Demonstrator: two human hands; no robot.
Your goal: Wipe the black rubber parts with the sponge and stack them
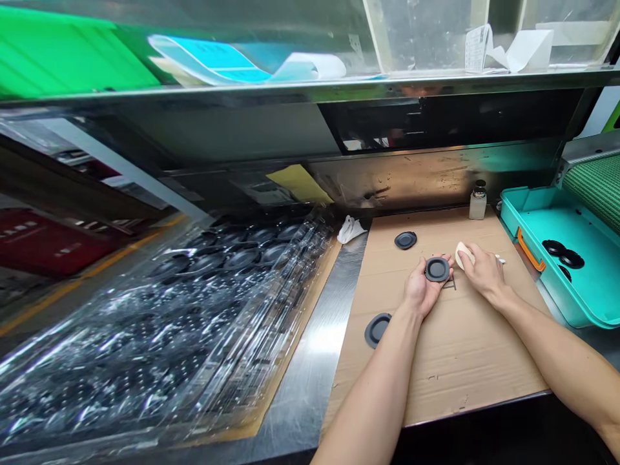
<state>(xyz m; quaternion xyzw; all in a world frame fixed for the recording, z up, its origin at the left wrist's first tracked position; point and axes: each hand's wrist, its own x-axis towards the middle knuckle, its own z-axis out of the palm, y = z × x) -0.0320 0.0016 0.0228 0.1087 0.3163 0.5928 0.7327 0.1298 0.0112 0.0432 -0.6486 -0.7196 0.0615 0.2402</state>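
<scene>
My left hand point(421, 290) is palm up, its fingers curled around a dark grey rounded-square part point(437, 269) with a raised rim. Just to the right, my right hand point(484, 271) pinches a cream-coloured pad point(464, 256), apart from the part. A small white tip point(500, 259) shows beside the right hand; what it belongs to is hidden. On the cardboard sheet point(436, 361) lie a similar dark part point(405, 240) further back and another dark part point(376, 329) beside my left forearm, which partly covers it.
Clear plastic trays point(159, 336) of black parts cover the left side. A teal bin point(588, 284) with several black parts stands at right. A small bottle point(478, 200) and crumpled white tissue point(351, 229) sit at the back. A metal shelf point(310, 87) crosses above.
</scene>
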